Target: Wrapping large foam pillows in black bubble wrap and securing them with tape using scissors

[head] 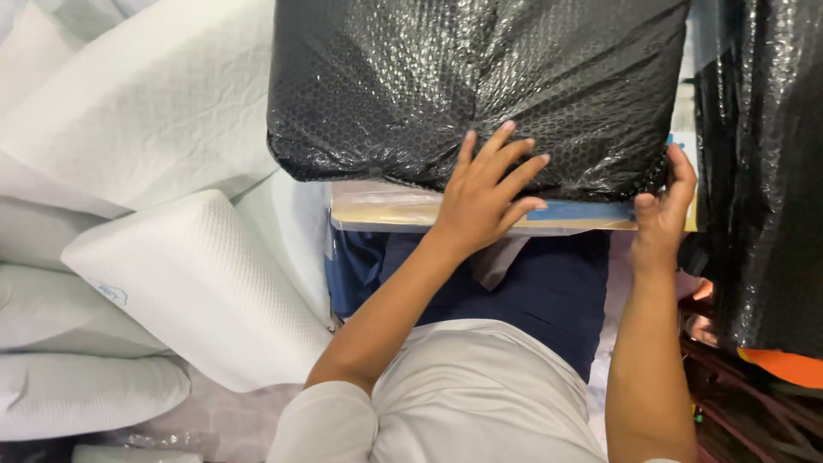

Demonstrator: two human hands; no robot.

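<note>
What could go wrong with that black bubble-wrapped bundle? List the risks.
1. The black bundle overhangs the board beneath it, so it might tip toward the person.
2. The left hand presses flat with spread fingers and only the right hand hooks the corner, so the glossy wrap could slip.
3. The white pillows crowd the left side, leaving little room to shift it.

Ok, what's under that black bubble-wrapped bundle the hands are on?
Under the black bubble-wrapped bundle, a flat cardboard piece with a blue strip shows at its near edge. The left hand and right hand cover parts; the rest is hidden.
</note>
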